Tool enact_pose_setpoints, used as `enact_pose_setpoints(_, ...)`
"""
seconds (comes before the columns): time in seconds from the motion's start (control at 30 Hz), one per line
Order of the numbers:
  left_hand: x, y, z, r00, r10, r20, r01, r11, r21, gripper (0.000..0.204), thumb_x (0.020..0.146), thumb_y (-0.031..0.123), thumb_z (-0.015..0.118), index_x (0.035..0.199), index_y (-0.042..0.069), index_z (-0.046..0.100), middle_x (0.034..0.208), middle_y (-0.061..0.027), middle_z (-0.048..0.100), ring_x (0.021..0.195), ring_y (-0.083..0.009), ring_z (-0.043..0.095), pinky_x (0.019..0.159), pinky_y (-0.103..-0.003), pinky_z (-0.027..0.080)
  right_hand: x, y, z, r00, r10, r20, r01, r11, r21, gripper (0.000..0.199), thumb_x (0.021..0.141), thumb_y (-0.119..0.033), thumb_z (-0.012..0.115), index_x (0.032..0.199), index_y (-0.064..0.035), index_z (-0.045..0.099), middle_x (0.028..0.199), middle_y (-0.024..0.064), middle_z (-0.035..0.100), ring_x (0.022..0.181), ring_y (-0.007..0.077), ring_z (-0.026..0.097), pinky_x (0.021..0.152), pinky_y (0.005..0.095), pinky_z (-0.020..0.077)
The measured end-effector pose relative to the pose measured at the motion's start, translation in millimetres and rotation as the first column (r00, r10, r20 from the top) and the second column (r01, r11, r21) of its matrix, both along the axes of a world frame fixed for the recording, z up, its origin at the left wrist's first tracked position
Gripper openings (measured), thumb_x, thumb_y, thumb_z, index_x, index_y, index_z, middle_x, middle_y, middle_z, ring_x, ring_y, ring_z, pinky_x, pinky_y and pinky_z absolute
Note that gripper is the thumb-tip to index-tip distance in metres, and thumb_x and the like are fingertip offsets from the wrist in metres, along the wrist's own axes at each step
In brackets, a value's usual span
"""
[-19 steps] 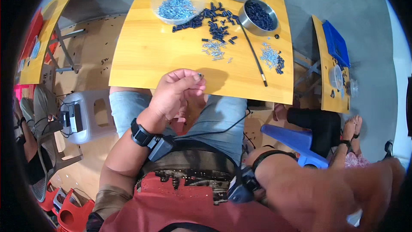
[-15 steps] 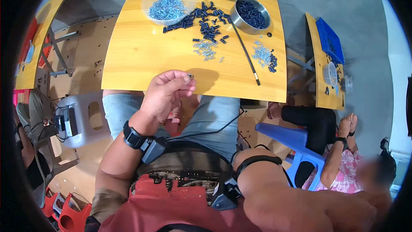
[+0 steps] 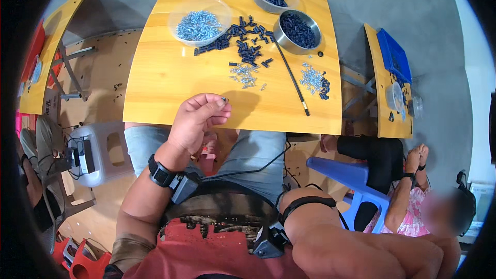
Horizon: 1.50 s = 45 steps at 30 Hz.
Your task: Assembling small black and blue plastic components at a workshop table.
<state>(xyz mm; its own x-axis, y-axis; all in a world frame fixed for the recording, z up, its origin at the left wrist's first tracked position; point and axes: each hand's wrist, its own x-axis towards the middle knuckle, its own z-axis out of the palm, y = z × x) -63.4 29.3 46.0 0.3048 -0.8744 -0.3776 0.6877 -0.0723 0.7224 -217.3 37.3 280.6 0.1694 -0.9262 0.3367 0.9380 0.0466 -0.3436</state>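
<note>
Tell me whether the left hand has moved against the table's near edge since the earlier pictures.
Cannot tell of any real shift: the left hand, pinching a small dark part, sits at the yellow table's near edge as before; the camera itself moved.

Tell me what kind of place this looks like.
Probably a small hand-assembly workshop: a yellow worktable carries bowls and loose piles of small black parts and silver screws, and the left hand pinches one small piece. Another person sits at a neighbouring table.

Yellow wooden tables (image 3: 170, 80) stand on a grey concrete floor (image 3: 413, 5), with a blue plastic chair (image 3: 351, 175) nearby.
</note>
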Motion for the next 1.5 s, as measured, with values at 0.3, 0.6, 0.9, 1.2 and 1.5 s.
enact_pose_setpoints(0.3, 6.1, -16.6, -5.2, 1.0, 0.013, 0.004, -0.013, 1.0, 0.002, 0.01, 0.086, 0.012, 0.057, 0.09, 0.003, 0.06, 0.085, -0.0072, 0.064, 0.076, -0.0143, 0.061, 0.071, -0.026, 0.05, 14.1, -13.9, -11.5, 0.992, -0.112, -0.066, 0.097, 0.975, -0.201, 0.013, 0.08, -0.002, 0.052, 0.067, -0.0056, 0.05, 0.06, 0.0056, 0.046, 0.052, 0.0187, 0.047, 0.041, 0.0321, 0.0398)
enact_pose_setpoints(0.6, 19.9, -15.6, -23.7, 0.998, 0.058, 0.012, -0.058, 0.998, -0.001, 0.009, 0.086, 0.01, 0.058, 0.09, 0.002, 0.059, 0.086, -0.0085, 0.064, 0.077, -0.0154, 0.062, 0.072, -0.027, 0.051, 7.3, -150.7, -99.5, 0.428, -0.544, -0.722, -0.056, 0.781, -0.622, 0.013, 0.073, 0.005, 0.061, 0.084, -0.0027, 0.058, 0.088, 0.0067, 0.056, 0.075, 0.0139, 0.05, 0.069, 0.0224, 0.0405)
enact_pose_setpoints(0.9, 23.9, -15.7, -35.3, 0.998, 0.011, -0.061, -0.016, 0.996, -0.086, 0.009, 0.087, 0.005, 0.056, 0.095, 0.001, 0.057, 0.09, -0.0106, 0.063, 0.081, -0.0201, 0.063, 0.073, -0.031, 0.051, 55.3, -239.3, -213.5, -0.094, -0.566, -0.819, -0.383, 0.78, -0.495, 0.009, 0.071, -0.007, 0.066, 0.076, 0.0003, 0.064, 0.068, 0.0114, 0.06, 0.062, 0.0199, 0.059, 0.057, 0.0284, 0.0459)
enact_pose_setpoints(1.2, 29.4, -12.3, -38.6, 0.996, -0.042, -0.08, 0.034, 0.994, -0.107, 0.009, 0.086, 0.003, 0.056, 0.095, 0.001, 0.057, 0.09, -0.0111, 0.062, 0.082, -0.02, 0.062, 0.073, -0.031, 0.051, 97.9, -260.3, -236.0, -0.147, -0.756, -0.637, -0.397, 0.635, -0.662, 0.008, 0.068, -0.008, 0.066, 0.075, -0.0047, 0.067, 0.071, 0.0133, 0.061, 0.066, 0.0288, 0.06, 0.062, 0.0354, 0.0479)
enact_pose_setpoints(1.5, 34.2, -12.2, -38.2, 0.99, -0.08, -0.113, 0.065, 0.99, -0.127, 0.008, 0.086, 0.003, 0.056, 0.094, 0.002, 0.058, 0.09, -0.0113, 0.062, 0.082, -0.0195, 0.062, 0.072, -0.03, 0.051, 101.1, -263.0, -241.6, -0.161, -0.795, -0.585, -0.466, 0.584, -0.665, 0.006, 0.068, -0.01, 0.067, 0.072, -0.0064, 0.068, 0.072, 0.0097, 0.056, 0.075, 0.0275, 0.057, 0.065, 0.0366, 0.0469)
